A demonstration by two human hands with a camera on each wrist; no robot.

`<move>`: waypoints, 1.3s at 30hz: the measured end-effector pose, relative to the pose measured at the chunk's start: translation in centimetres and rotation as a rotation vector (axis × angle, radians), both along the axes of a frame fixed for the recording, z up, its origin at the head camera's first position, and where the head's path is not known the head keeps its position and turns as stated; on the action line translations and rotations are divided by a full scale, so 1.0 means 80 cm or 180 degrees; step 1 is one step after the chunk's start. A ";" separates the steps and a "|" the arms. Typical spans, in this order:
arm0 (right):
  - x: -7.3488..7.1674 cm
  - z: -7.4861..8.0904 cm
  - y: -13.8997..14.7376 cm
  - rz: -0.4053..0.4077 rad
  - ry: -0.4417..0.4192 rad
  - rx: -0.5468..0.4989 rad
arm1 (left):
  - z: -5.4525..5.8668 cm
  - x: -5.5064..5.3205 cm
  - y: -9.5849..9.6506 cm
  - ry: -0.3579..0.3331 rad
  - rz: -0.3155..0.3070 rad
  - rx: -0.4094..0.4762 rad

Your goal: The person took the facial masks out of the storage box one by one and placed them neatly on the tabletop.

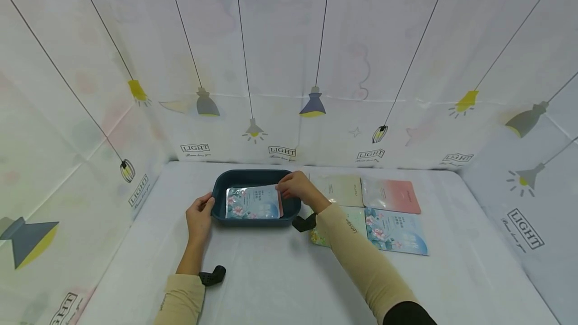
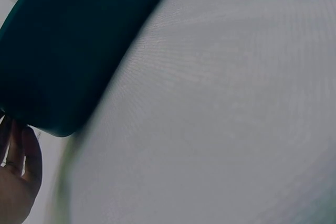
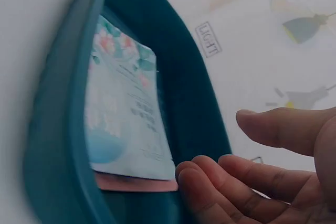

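Observation:
A dark teal plastic tray (image 1: 257, 223) stands at the middle of the table. In it lies a pale blue floral packet (image 1: 253, 202), flat like a sheet mask packet, on top of a pink packet (image 3: 139, 184) whose edge shows below it. My left hand (image 1: 198, 215) grips the tray's left end at the rim; the left wrist view catches only its fingers (image 2: 32, 153) against the tray. Over the right end is my right hand (image 1: 299, 188), thumb apart from the fingers (image 3: 210, 179). Its fingertips are at the blue packet's corner; whether they touch it, I cannot tell.
Right of the tray lie a beige packet (image 1: 338, 189), a pink-and-white packet (image 1: 392, 195), a green packet (image 1: 354, 217) partly behind my right sleeve, and another blue floral packet (image 1: 396, 230). White cloth (image 1: 271, 275) covers the table. A lamp-printed backdrop (image 1: 280, 64) surrounds it.

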State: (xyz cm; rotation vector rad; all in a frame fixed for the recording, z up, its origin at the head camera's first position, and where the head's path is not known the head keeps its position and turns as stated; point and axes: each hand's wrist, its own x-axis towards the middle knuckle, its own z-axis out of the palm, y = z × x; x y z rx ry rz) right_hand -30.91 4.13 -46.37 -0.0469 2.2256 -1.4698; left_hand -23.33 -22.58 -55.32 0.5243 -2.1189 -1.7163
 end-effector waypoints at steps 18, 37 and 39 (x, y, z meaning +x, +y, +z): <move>0.020 -0.027 -0.049 0.0509 0.0602 0.1977 | 0.002 0.000 0.002 0.0053 0.0014 0.0025; 0.010 -0.042 -0.057 -0.0476 0.0159 0.0540 | 0.003 0.001 0.001 0.0052 -0.0030 -0.0003; 0.014 -0.041 -0.059 -0.0458 0.0196 0.0448 | 0.003 0.002 0.001 0.0051 -0.0036 0.0003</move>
